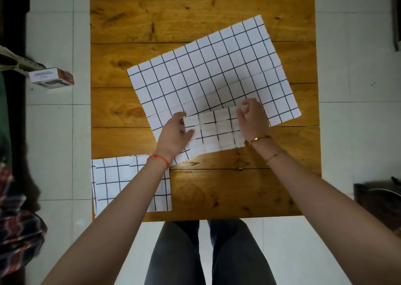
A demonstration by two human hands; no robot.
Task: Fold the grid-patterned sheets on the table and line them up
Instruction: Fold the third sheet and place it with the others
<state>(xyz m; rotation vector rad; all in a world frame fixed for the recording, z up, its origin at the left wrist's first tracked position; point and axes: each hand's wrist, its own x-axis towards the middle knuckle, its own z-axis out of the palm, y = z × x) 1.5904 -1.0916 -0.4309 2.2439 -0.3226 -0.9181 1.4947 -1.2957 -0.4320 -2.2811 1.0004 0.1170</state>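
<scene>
A large white sheet with a black grid (208, 72) lies open and slanted across the middle of the wooden table (152, 20). A small folded grid sheet (214, 130) rests on its near edge. My left hand (173, 135) grips the folded sheet's left end and my right hand (252, 117) pinches its right end. Another folded grid sheet (117, 176) lies flat at the table's near left corner, partly hidden under my left forearm.
A small white and red box (51, 77) sits on the tiled floor left of the table. Striped fabric (15, 215) is at the left edge and a dark object (379, 200) at the right. My legs are below the table's near edge.
</scene>
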